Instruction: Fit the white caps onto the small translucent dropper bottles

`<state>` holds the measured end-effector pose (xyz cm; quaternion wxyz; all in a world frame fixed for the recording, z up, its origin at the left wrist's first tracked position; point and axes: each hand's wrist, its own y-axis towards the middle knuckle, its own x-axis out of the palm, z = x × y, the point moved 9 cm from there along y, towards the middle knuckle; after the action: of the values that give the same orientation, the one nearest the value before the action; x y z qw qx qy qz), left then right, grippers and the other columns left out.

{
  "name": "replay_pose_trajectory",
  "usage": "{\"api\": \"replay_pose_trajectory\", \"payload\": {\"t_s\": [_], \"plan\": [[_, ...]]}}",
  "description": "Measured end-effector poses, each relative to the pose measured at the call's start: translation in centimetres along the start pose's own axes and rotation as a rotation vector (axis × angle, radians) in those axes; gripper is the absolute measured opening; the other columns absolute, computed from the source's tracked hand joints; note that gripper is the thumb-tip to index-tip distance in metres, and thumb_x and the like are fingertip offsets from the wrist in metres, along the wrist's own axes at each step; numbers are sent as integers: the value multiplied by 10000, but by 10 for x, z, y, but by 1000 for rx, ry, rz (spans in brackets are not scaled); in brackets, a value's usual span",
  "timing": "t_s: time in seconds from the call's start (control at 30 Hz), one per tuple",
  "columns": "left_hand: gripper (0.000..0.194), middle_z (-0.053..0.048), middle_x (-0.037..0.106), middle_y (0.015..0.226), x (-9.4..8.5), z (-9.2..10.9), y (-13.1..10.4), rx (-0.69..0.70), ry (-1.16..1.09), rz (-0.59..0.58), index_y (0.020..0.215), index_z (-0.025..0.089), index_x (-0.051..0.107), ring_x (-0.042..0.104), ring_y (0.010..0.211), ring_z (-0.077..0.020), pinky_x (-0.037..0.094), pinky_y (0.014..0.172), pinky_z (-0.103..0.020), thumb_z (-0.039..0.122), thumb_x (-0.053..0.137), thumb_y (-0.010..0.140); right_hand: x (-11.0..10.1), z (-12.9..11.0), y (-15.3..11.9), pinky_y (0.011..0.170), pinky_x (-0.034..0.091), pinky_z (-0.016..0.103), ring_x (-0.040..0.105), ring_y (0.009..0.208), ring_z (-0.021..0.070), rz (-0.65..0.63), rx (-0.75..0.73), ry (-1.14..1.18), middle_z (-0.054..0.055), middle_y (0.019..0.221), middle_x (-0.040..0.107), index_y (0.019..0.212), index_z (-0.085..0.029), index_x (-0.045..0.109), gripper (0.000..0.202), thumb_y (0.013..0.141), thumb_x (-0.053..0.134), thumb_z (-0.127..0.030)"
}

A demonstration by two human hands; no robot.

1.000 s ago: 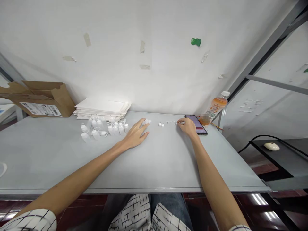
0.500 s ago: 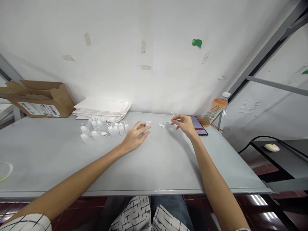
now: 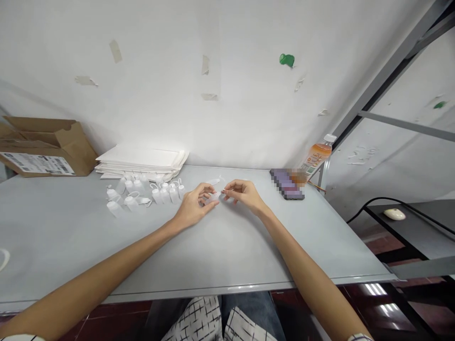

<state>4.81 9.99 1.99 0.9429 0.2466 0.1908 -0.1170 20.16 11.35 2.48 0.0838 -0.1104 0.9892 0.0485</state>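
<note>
A small translucent squeeze bottle (image 3: 212,198) lies between the thumb and fingers of my left hand (image 3: 195,204), its mouth pointing right. Close against that mouth, my right hand (image 3: 245,194) pinches a tiny part that its fingertips mostly cover; I cannot tell its kind. Just behind both hands lies a white strap-like piece (image 3: 215,181) on the table. To the left of my left hand stand several white squeeze bottles (image 3: 164,195) with looped cap straps, and a few of them lean or lie over.
A stack of white paper (image 3: 142,158) and an open cardboard box (image 3: 46,147) sit at the back left of the grey table (image 3: 227,255). A phone (image 3: 288,184) and a bottle of orange drink (image 3: 318,154) are at the right. A mouse (image 3: 394,214) rests on a dark side surface.
My right hand has moved left from near the phone to my left hand. My left hand has closed around the small bottle. The view has shifted slightly.
</note>
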Motion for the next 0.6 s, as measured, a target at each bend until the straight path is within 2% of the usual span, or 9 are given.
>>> {"api": "replay_pose_trajectory", "payload": {"t_s": [0.17, 0.4, 0.6], "plan": [[346, -80, 690, 1063, 2, 0, -1, -41, 9, -39, 1044, 219, 547, 683, 817, -169, 540, 594, -249, 372, 712, 780, 11, -2, -1, 464, 478, 218, 701, 698, 189, -32, -30, 36, 34, 738, 670, 800, -164, 662, 256, 720, 743, -394], [316, -72, 656, 997, 2, -6, 0, -88, -30, -17, 1002, 203, 561, 682, 753, -164, 536, 512, -229, 377, 699, 777, 13, -4, -3, 485, 491, 224, 696, 708, 184, -42, -49, -8, 40, 746, 664, 797, -158, 670, 210, 745, 720, -355], [429, -47, 655, 917, 7, -11, -1, -212, -129, -65, 1155, 190, 590, 626, 576, -108, 573, 532, -254, 385, 689, 785, 12, -3, -3, 478, 492, 222, 703, 695, 180, -16, -65, -18, 58, 835, 683, 819, -152, 671, 246, 772, 675, -393]]}}
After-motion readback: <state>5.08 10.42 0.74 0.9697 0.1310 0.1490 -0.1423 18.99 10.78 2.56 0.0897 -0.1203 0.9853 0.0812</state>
